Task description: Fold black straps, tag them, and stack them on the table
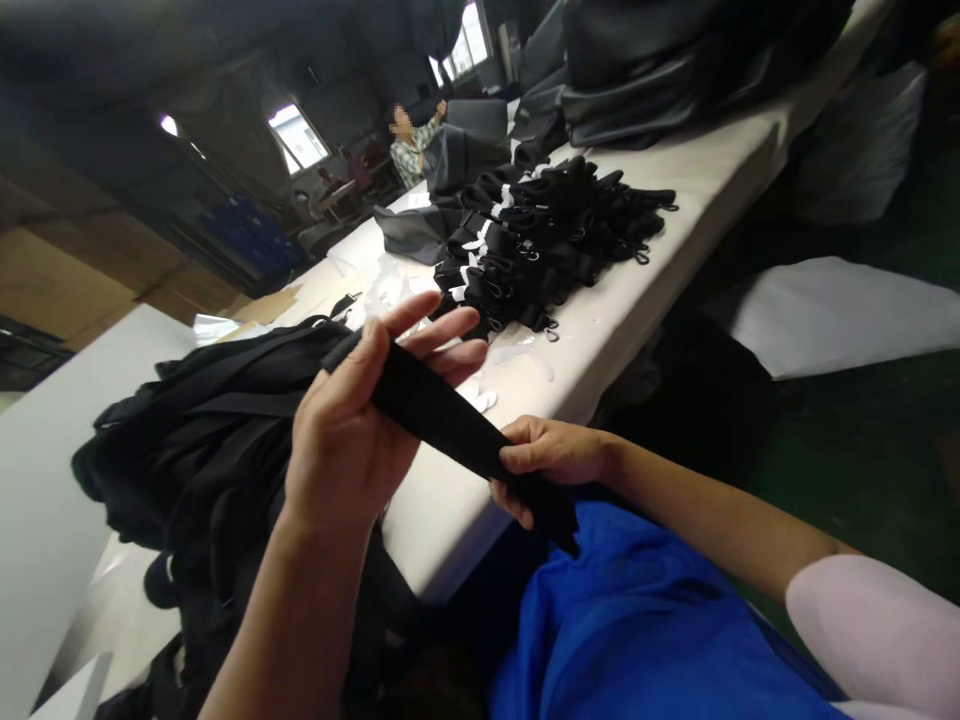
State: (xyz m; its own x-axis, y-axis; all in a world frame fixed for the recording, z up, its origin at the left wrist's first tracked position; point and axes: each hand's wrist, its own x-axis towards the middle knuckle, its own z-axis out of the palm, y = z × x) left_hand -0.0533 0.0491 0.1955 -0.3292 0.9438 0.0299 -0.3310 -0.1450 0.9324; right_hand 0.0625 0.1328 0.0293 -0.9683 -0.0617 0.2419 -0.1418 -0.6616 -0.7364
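Observation:
A folded black webbing strap (442, 405) stretches between my two hands above the table edge. My left hand (356, 420) has its palm turned up, with the thumb pressing the strap's upper end and the other fingers extended. At the strap's lower part, my right hand (551, 455) pinches it between thumb and fingers, and the loose end hangs past it over my blue clothing. Left of my left hand lies a large heap of loose black straps (217, 420). Beyond my hands, bundled black straps (540, 230) with white bands and metal hooks lie in a pile.
The white table (705, 170) runs away to the upper right. Black sheet material (660, 70) is stacked at its far end. Small white round pieces (484, 400) lie by my left fingers. A person (412, 150) is in the background, and a white sheet (847, 315) lies right of the table.

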